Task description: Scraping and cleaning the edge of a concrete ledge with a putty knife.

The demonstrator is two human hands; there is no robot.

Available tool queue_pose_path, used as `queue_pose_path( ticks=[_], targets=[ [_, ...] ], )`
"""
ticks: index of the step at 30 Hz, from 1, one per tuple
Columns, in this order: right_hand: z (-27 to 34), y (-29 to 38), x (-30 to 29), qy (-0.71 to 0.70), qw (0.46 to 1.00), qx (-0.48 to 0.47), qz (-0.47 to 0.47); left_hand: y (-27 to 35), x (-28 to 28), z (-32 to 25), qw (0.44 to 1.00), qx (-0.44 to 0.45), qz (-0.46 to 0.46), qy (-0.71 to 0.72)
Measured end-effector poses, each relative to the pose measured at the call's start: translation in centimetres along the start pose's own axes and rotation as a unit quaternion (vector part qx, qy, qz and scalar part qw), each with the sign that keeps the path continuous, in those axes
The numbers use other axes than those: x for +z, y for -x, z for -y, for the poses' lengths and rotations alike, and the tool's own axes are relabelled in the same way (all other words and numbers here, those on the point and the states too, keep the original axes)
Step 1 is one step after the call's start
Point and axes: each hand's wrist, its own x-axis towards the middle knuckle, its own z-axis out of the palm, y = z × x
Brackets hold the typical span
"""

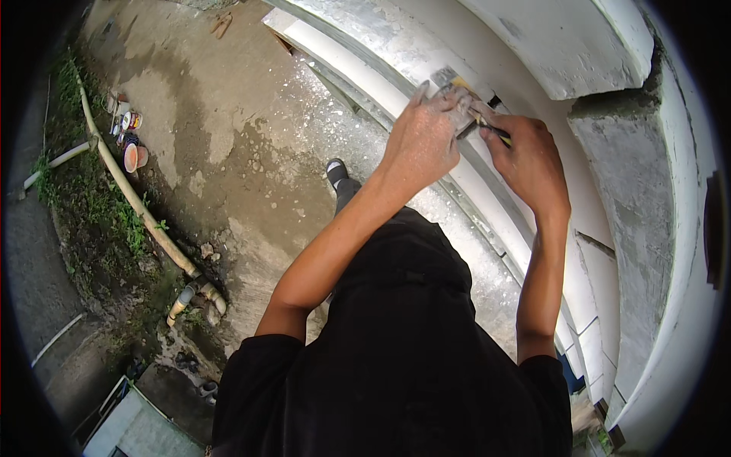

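Both my hands are raised together in front of the white wall ledge. My left hand [424, 140], its fingers coated in pale dust, grips a putty knife [444, 75] with a flat grey blade and a yellow part. Its handle is mostly hidden by the fingers. My right hand [528, 157] pinches the black and yellow handle of a second scraping tool [501, 136], whose working end meets the left fingers. Whether the two tools touch cannot be made out. Just below them runs a long white ledge [365, 91] with grey, rough patches.
Grey-white masonry [622, 188] with a broken corner juts out at the right. White flakes [311, 108] litter the concrete floor [228, 188]. Paint buckets [132, 155] stand at the left by a long plastic pipe [123, 183] and weeds. A pair of sandals [221, 25] lies farther off.
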Motion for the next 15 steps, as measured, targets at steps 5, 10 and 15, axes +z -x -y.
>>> queue_pose_path(
  ticks=[5, 10, 15],
  targets=[
    [0.1, 2.0, -1.0, 0.008, 0.999, -0.029, -0.023, 0.9, 0.1, -1.2, 0.998, -0.009, 0.040, 0.045],
    [0.9, 0.7, 0.6, -0.005, 1.000, 0.009, -0.009, -0.3, -0.6, -0.7, 1.000, -0.004, 0.003, 0.012],
    [0.9, 3.0, -1.0, -0.041, 0.997, 0.056, 0.022, 1.5, -0.7, -1.2, 0.998, -0.003, 0.007, 0.067]
  ],
)
